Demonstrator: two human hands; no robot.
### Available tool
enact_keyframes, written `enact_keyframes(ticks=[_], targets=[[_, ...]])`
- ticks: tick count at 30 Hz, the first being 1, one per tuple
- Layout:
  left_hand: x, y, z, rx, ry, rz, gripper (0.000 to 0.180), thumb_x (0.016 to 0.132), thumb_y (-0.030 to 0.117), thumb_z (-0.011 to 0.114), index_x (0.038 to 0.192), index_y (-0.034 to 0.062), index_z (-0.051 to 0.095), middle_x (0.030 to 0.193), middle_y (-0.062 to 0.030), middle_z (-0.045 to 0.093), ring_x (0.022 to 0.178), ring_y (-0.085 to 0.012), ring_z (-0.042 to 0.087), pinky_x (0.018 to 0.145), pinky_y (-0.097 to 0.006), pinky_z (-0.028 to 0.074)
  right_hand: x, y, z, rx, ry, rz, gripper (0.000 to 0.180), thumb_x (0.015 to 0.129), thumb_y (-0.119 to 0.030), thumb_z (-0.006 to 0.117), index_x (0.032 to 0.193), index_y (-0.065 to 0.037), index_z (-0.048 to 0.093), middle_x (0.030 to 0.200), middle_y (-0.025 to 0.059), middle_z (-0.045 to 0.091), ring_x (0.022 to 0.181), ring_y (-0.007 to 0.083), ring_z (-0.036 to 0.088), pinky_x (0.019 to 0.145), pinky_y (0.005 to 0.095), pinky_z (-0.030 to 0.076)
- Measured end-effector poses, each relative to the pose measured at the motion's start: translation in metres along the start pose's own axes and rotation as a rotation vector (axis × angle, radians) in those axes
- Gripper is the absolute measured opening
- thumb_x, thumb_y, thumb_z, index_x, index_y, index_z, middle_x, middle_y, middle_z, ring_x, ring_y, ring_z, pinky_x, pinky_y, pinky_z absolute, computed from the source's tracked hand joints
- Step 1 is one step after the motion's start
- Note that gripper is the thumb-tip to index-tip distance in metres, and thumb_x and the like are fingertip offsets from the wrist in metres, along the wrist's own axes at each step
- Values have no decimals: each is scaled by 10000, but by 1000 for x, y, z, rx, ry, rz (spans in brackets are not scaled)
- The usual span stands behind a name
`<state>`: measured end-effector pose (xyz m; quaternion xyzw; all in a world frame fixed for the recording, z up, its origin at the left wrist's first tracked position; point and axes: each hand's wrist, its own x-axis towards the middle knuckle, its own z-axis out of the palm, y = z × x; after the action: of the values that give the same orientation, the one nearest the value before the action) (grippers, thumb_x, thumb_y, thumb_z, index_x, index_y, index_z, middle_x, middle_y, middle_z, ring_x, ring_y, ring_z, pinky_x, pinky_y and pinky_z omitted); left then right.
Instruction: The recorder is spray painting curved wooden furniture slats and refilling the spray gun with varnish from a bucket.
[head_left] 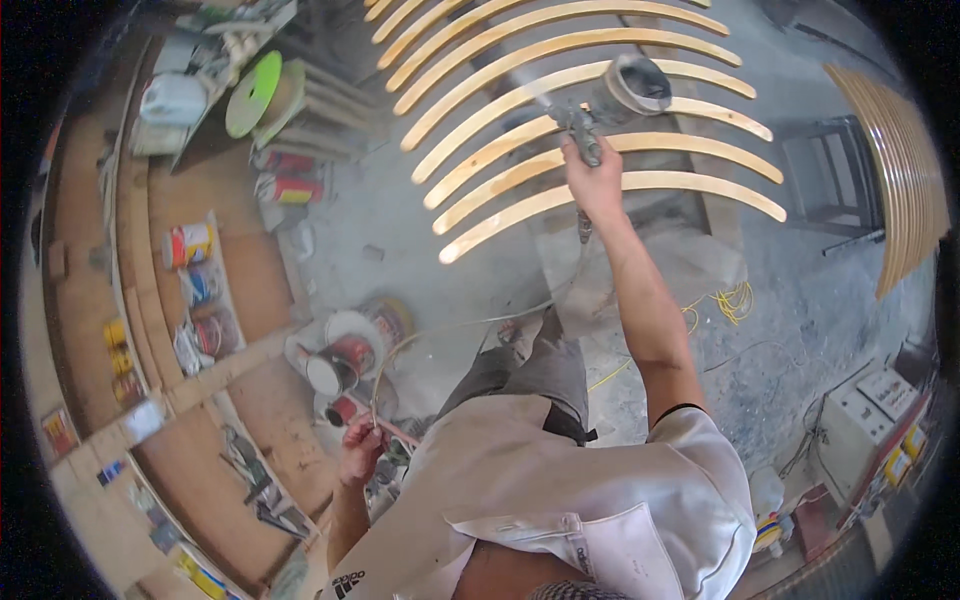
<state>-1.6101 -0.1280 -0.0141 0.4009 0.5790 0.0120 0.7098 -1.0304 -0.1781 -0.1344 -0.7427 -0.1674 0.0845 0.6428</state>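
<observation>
My right hand [597, 185] is wrapped round the handle of a spray gun [580, 125], arm stretched forward. A round, paint-smeared cup [637, 87] is on the gun, and a pale mist leaves its nozzle towards the far left. Under and beyond the gun lie several curved wooden slats [690, 181], side by side with gaps between them. From the gun's handle a thin air hose [450, 328] loops back to the left. My left hand [360, 452], low at my left side, is closed on that hose.
Paint cans and buckets [332, 372] stand on the floor at left, beside wooden shelves [265, 270] with more cans. A yellow cord [735, 302] lies coiled at right. More curved slats [895, 180] stand far right, beyond a dark frame [825, 175]. A control box [853, 425] is lower right.
</observation>
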Motion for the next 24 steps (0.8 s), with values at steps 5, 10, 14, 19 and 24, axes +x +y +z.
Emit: enact_keyframes(ticks=[5,10,14,19,24], targets=[[-25,-39,-34,-123,175,7,245,924,70,601,1153,157,602,869,5,600,756,-145,578,673,-290,485,-67,-18,59,-24,-210,-35,230,840,-192,706,959,-3,653,724,178,649,635,273,642,608,351,485],[-48,-85,-71,-194,182,16,309,922,55,604,1217,144,596,876,0,627,782,-152,605,682,-291,499,-139,-36,79,-75,-506,99,276,844,-221,693,1007,-1,655,776,200,666,742,315,674,682,380,502],[-54,-112,-95,-232,199,-14,311,925,43,593,1220,140,594,857,3,617,774,-149,606,678,-291,506,-180,-18,90,0,-506,104,321,839,-218,692,1065,7,653,850,231,676,818,363,668,726,398,504],[-55,-120,-111,-240,172,20,309,925,43,595,1217,141,595,834,13,606,773,-145,610,684,-302,514,-179,-20,76,-112,-364,68,260,839,-201,685,1002,-2,652,812,224,660,806,397,647,699,421,495],[-60,-114,-107,-223,141,32,312,930,59,591,1239,89,569,875,-2,606,752,-125,588,690,-286,503,-143,-3,50,-171,-169,-35,212,835,-194,685,940,-15,645,768,215,641,744,416,621,651,428,483]])
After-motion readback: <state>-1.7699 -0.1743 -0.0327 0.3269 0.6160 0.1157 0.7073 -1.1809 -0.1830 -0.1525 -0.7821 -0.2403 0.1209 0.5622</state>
